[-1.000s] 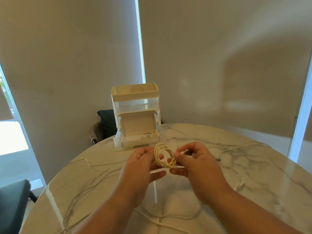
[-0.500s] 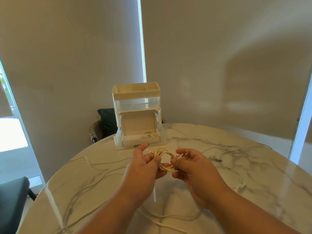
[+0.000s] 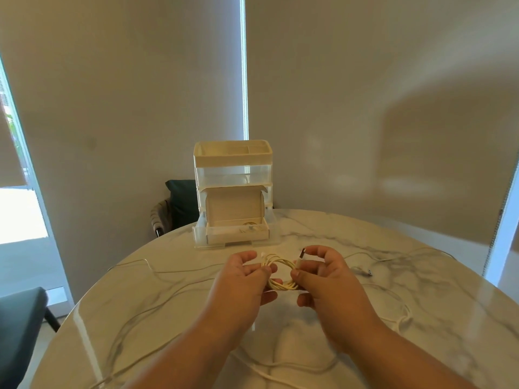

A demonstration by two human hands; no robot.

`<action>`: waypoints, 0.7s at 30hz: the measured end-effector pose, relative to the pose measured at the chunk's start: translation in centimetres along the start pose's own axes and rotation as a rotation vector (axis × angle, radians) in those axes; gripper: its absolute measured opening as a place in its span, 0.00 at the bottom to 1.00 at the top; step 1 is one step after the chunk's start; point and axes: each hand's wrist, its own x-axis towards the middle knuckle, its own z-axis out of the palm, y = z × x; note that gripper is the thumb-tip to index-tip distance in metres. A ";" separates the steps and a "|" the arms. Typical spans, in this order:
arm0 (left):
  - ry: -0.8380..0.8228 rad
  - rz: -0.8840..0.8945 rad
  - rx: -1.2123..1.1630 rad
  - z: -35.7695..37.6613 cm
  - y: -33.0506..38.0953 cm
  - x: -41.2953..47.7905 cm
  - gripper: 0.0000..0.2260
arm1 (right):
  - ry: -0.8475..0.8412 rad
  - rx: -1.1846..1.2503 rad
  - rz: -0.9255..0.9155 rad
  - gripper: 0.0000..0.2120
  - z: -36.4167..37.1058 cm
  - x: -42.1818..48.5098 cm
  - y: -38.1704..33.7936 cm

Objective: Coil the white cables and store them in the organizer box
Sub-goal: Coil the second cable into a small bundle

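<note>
I saw both hands in front of the organizer box (image 3: pixel 233 164), a little short of its base and above the marble table (image 3: pixel 435 304). The left hand (image 3: pixel 241 282) grasped the left side of the coiled white cable (image 3: pixel 280 272), fingers curled round the loops. The right hand (image 3: pixel 328 284) pinched the coil's right side with the thumb on the loops. The USB plug (image 3: pixel 301 256) stuck up beside its index finger. A small white connector (image 3: pixel 263 254) poked up at the coil's top, by the left fingers.

The coil was held between the hands, in front of the box and not in it. At the foot of the box the clear bottom drawer (image 3: pixel 199 234) stuck out forward. An open carton (image 3: pixel 234 209) sat in it with its lid flipped up. Another coil (image 3: pixel 250 228) lay inside the carton, too blurry for detail.

Loose white cables lay on the table:
- one (image 3: pixel 157 270) in front of the box to its left
- one (image 3: pixel 362 268) in front to its right, ending in a connector
- another (image 3: pixel 280 370) nearer me than the hands

A dark chair (image 3: pixel 179 206) stood behind the box on its left. A dark seat (image 3: pixel 19 327) stood well left of the box, beside the table's edge.
</note>
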 end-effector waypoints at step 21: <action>0.065 0.147 0.395 -0.7 -0.8 0.4 0.08 | 0.011 -0.056 -0.013 0.07 0.3 -0.4 -0.2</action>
